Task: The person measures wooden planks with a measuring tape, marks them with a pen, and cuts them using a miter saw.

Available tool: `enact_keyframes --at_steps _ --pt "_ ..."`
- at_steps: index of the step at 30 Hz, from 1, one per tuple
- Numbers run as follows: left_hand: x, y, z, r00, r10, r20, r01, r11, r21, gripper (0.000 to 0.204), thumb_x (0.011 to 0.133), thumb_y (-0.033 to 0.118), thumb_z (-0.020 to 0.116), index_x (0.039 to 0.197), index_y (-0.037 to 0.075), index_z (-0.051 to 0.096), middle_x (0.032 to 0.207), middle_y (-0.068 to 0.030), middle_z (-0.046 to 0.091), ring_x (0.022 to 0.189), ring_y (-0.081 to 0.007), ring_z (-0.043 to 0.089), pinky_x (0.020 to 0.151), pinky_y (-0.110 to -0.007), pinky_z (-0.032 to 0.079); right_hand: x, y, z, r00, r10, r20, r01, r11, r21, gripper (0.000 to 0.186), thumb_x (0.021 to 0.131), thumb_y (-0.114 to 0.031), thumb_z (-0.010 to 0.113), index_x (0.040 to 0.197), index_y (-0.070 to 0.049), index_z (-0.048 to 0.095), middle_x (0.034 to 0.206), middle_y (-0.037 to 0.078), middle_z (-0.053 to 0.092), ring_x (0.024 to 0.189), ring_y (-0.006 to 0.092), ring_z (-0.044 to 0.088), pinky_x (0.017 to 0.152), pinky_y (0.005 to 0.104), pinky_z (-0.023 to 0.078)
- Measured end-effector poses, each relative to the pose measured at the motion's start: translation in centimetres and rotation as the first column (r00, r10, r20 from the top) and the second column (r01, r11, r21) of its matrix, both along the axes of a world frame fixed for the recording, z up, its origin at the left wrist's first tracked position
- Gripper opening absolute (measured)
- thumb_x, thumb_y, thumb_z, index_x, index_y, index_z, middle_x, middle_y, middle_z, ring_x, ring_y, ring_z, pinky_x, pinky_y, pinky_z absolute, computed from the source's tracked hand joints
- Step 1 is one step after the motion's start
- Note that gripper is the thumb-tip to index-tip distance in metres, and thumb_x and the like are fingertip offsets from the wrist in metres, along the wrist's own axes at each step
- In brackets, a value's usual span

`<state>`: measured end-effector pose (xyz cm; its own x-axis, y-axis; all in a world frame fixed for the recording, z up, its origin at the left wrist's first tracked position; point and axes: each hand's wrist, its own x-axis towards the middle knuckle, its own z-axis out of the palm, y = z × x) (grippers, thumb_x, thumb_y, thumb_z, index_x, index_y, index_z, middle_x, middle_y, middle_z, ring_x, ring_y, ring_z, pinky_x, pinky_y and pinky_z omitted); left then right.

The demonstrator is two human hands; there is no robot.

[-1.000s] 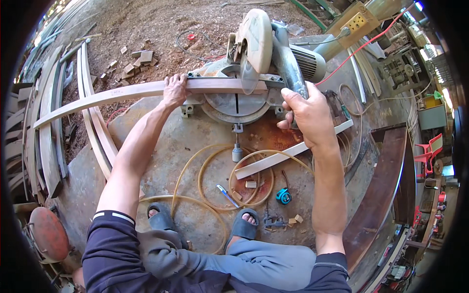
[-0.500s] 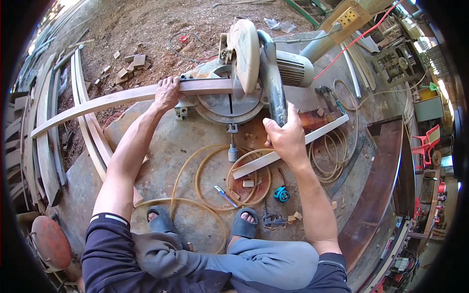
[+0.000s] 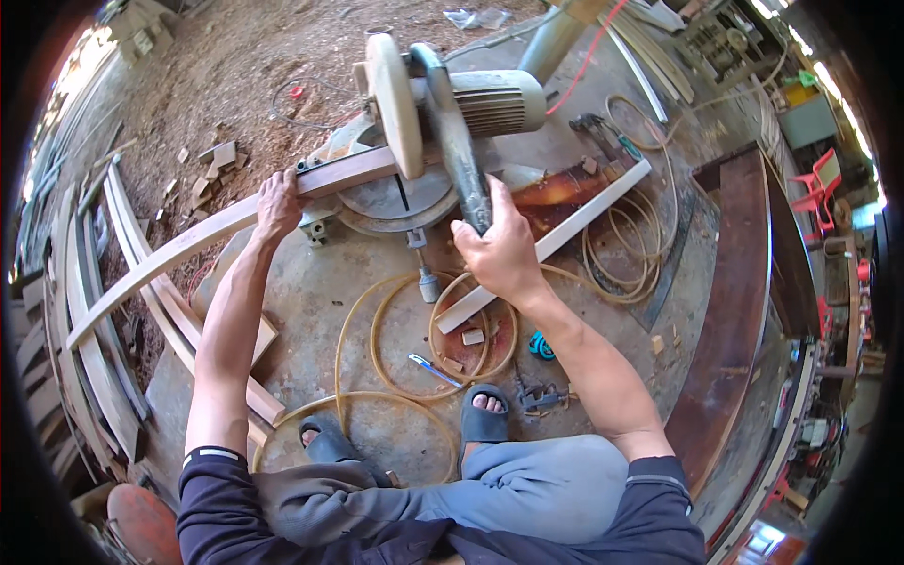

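Note:
A miter saw [image 3: 394, 108] with a pale round blade guard stands on the floor ahead of me. My right hand [image 3: 499, 243] is closed round the saw's long dark handle [image 3: 454, 137]. My left hand [image 3: 279, 202] is wrapped over a long, pale wooden board [image 3: 188, 243], just left of the saw. The board's right end lies on the saw's base against the fence, reaching the guard. Its other end extends left over several loose planks. The guard hides the blade, so I cannot tell whether it touches the wood.
A coiled yellowish hose [image 3: 377, 331] lies before my sandals, beside a blue-white pen [image 3: 435, 370] and a teal tape measure [image 3: 541, 346]. A white strip [image 3: 546, 247] lies right of the saw. Dark boards [image 3: 725, 311] stand at the right; offcuts [image 3: 215, 165] are scattered at the far left.
The view has shifted, so the saw, board and both hands now appear farther left. Both hands keep their holds on the board and the handle.

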<state>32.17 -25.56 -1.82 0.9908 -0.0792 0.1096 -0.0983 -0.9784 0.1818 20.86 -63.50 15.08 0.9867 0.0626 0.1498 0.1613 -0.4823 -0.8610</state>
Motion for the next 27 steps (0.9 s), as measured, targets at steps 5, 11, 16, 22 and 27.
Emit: enact_keyframes --at_steps 5,11,16,22,27 --pt "0.2 -0.2 0.0 1.0 0.004 0.004 -0.004 1.0 0.025 0.063 0.081 0.026 0.079 0.131 0.002 0.051 0.12 -0.0185 0.058 0.117 -0.0369 0.054 0.102 -0.047 0.041 -0.5 -0.4 -2.8 0.994 0.0 0.108 0.001 1.0 -0.001 0.066 0.084 -0.013 0.069 0.139 0.007 0.039 0.077 0.025 0.068 0.069 0.0413 0.071 0.064 0.0467 0.056" --pt "0.8 -0.1 -0.6 1.0 -0.001 0.014 0.0 1.0 0.027 0.062 0.08 0.029 0.08 0.129 0.004 0.051 0.119 -0.0194 0.058 0.116 -0.0381 0.055 0.1 -0.048 0.042 -1.3 -0.8 -6.0 0.996 0.018 0.083 -0.025 0.996 0.089 0.067 0.084 -0.012 0.066 0.142 0.004 0.035 0.08 0.025 0.068 0.068 0.0391 0.071 0.063 0.0454 0.056" --pt "0.9 0.8 -1.8 0.998 0.005 0.069 -0.008 0.999 0.046 0.061 0.08 0.023 0.079 0.13 0.004 0.051 0.12 -0.0202 0.059 0.116 -0.0389 0.055 0.1 -0.048 0.042 -1.8 -0.7 -9.8 0.986 0.013 0.163 -0.034 0.992 0.125 0.068 0.085 -0.013 0.065 0.143 0.002 0.034 0.106 0.03 0.065 0.086 0.0452 0.069 0.075 0.049 0.056" --pt "0.8 0.1 -1.8 0.999 0.018 0.038 -0.019 0.999 0.034 0.061 0.079 0.028 0.081 0.128 0.004 0.052 0.118 -0.0198 0.059 0.116 -0.0382 0.055 0.1 -0.048 0.042 -2.1 -1.2 -12.0 0.972 0.007 0.236 -0.03 0.995 0.094 0.068 0.085 -0.013 0.064 0.144 0.001 0.034 0.111 0.031 0.063 0.095 0.0478 0.067 0.083 0.0509 0.054" --pt "0.5 0.9 -1.5 1.0 0.002 0.008 -0.002 1.0 0.026 0.062 0.082 0.024 0.077 0.134 0.004 0.048 0.123 -0.0201 0.058 0.119 -0.039 0.053 0.103 -0.048 0.04 -0.6 -0.3 -4.1 0.993 -0.027 0.118 0.02 0.998 0.061 0.056 0.088 -0.015 0.064 0.136 0.006 0.045 0.088 0.019 0.068 0.067 0.025 0.071 0.063 0.0394 0.057"
